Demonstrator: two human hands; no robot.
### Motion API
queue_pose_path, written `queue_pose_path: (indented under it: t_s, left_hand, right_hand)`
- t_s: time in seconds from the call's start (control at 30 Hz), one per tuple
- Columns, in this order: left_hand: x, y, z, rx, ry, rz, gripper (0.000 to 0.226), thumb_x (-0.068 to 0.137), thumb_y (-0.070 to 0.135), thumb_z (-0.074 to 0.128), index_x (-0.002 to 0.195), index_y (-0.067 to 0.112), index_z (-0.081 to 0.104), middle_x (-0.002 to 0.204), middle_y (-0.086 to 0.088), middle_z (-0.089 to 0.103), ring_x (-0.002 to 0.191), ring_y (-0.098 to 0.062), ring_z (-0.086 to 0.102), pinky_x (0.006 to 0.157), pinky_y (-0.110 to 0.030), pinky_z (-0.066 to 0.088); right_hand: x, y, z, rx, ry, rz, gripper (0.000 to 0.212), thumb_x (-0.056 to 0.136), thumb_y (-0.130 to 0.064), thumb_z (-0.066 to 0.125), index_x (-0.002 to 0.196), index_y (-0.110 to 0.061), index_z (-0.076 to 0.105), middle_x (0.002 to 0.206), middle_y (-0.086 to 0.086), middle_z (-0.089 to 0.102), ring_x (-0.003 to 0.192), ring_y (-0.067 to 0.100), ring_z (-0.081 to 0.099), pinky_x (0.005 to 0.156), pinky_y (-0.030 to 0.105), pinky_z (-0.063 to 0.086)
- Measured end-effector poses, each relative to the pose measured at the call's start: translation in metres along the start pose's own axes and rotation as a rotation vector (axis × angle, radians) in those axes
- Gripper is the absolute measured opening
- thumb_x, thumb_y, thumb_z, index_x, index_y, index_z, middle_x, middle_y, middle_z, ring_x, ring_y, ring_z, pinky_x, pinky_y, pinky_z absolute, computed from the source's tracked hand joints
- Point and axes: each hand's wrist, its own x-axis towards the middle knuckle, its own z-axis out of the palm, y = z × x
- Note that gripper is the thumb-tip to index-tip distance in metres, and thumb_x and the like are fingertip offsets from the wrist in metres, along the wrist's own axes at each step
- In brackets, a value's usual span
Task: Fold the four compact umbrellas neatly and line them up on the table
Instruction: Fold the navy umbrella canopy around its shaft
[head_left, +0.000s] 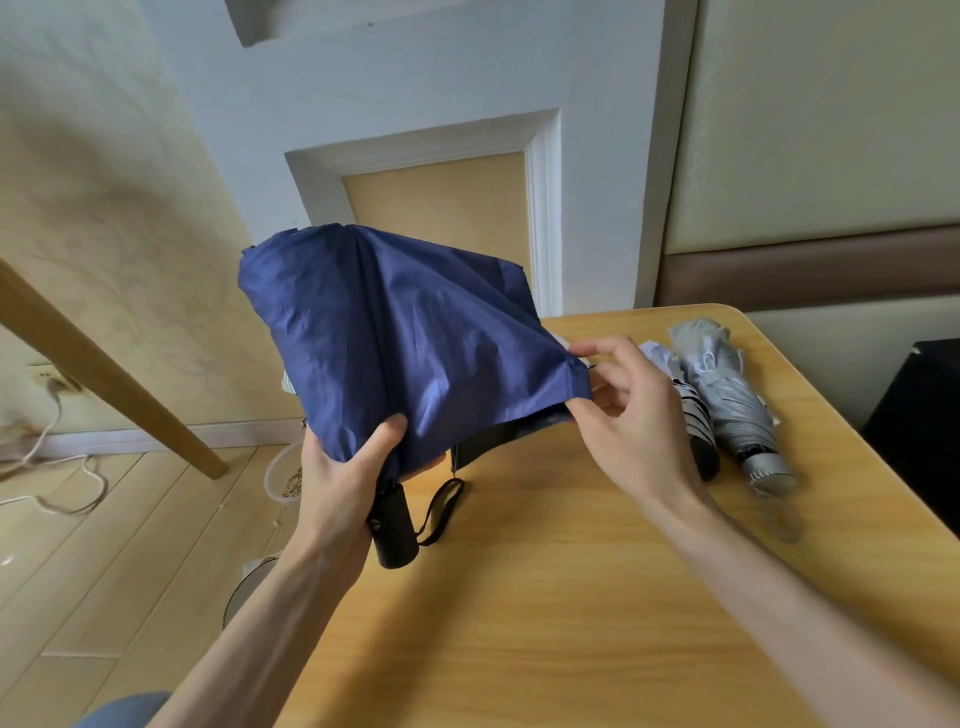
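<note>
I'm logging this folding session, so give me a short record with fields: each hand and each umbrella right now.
left hand: grips the blue umbrella just above its black handle
right hand: pinches the blue umbrella's canopy edge
blue umbrella: canopy loose, held above the table
silver umbrella: closed, lying on the table at right
striped umbrella: beside the silver one, partly hidden by the right hand
fourth umbrella: cannot tell

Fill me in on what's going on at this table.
A person is folding a navy umbrella above the wooden table. The left hand grips it just above its black handle while the right hand pinches the canopy's edge. A silver umbrella and a black-and-white umbrella lie side by side on the table's right, already collapsed.
</note>
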Motion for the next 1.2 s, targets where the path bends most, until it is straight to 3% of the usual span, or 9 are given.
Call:
queue_pose_path:
  t_s: [0.1,0.23,0.3,0.4,0.53,0.7,0.87,1.03,1.2]
  left_hand:
    - [0.001,-0.002,0.000,0.050,0.035,0.000,0.060,0.069,0.031,0.082,0.124,0.028,0.058,0.117,-0.005,0.071,0.103,-0.029,0.072,0.079,-0.040,0.060]
    - [0.000,-0.006,0.005,-0.080,-0.028,-0.046,0.058,0.086,0.016,0.080,0.138,0.015,0.054,0.126,-0.015,0.072,0.106,-0.040,0.074,0.089,-0.056,0.062]
    - [-0.002,-0.005,0.007,-0.119,-0.045,-0.063,0.050,0.096,0.004,0.072,0.141,0.011,0.051,0.127,-0.018,0.072,0.099,-0.044,0.076,0.081,-0.056,0.065]
    - [-0.003,-0.006,0.009,-0.151,-0.058,-0.093,0.048,0.098,0.005,0.068,0.143,0.003,0.051,0.128,-0.022,0.071,0.102,-0.043,0.076,0.078,-0.049,0.066]
    - [-0.008,-0.007,0.014,-0.192,-0.111,-0.178,0.037,0.101,0.007,0.060,0.136,-0.005,0.059,0.123,-0.024,0.074,0.106,-0.039,0.075,0.087,-0.052,0.064]
    - [-0.010,-0.010,0.019,-0.238,-0.151,-0.213,0.037,0.102,0.008,0.058,0.135,-0.007,0.056,0.121,-0.027,0.073,0.105,-0.043,0.074,0.080,-0.048,0.065]
    - [-0.015,-0.014,0.025,-0.244,-0.205,-0.180,0.070,0.083,0.021,0.076,0.141,-0.010,0.050,0.125,-0.034,0.068,0.114,-0.052,0.068,0.093,-0.062,0.059]
    - [-0.018,-0.021,0.030,-0.222,-0.242,-0.172,0.057,0.090,0.016,0.070,0.143,0.001,0.052,0.125,-0.024,0.072,0.111,-0.044,0.072,0.088,-0.053,0.063]
    - [-0.018,-0.026,0.030,-0.205,-0.189,-0.227,0.046,0.099,0.011,0.067,0.143,0.003,0.055,0.124,-0.019,0.074,0.110,-0.035,0.074,0.083,-0.045,0.064]
  right_hand:
    - [0.002,-0.004,0.002,0.088,-0.109,0.110,0.027,0.098,0.001,0.060,0.109,-0.023,0.067,0.108,-0.011,0.076,0.104,0.004,0.071,0.092,0.029,0.055]
    - [-0.004,-0.015,0.009,0.398,-0.257,0.319,0.022,0.110,-0.007,0.047,0.121,-0.018,0.063,0.118,0.001,0.076,0.111,0.022,0.074,0.103,0.048,0.058]
    - [-0.006,-0.019,0.011,0.359,-0.280,0.280,0.019,0.110,-0.011,0.051,0.124,-0.018,0.062,0.120,0.000,0.075,0.112,0.018,0.074,0.104,0.046,0.057]
    - [-0.008,-0.016,0.013,0.246,-0.275,0.209,0.018,0.108,-0.016,0.059,0.124,-0.023,0.063,0.123,-0.005,0.073,0.116,0.014,0.069,0.109,0.048,0.053]
    - [-0.008,-0.017,0.014,0.341,-0.276,0.261,0.020,0.107,-0.011,0.059,0.124,-0.021,0.064,0.119,-0.004,0.075,0.115,0.017,0.071,0.109,0.054,0.052]
    - [-0.008,-0.014,0.014,0.344,-0.263,0.240,0.020,0.105,-0.010,0.061,0.123,-0.019,0.064,0.116,-0.001,0.076,0.114,0.020,0.071,0.109,0.055,0.051]
    - [-0.010,-0.016,0.020,0.587,-0.278,0.385,0.025,0.108,0.001,0.051,0.129,-0.008,0.061,0.124,0.012,0.074,0.116,0.032,0.072,0.108,0.059,0.052]
    - [-0.017,-0.019,0.028,0.792,-0.310,0.496,0.030,0.110,-0.001,0.045,0.136,-0.003,0.059,0.126,0.027,0.070,0.119,0.046,0.068,0.101,0.059,0.057]
    - [-0.023,-0.020,0.033,0.860,-0.312,0.533,0.033,0.108,0.003,0.045,0.136,-0.004,0.059,0.127,0.020,0.072,0.116,0.042,0.071,0.098,0.062,0.057]
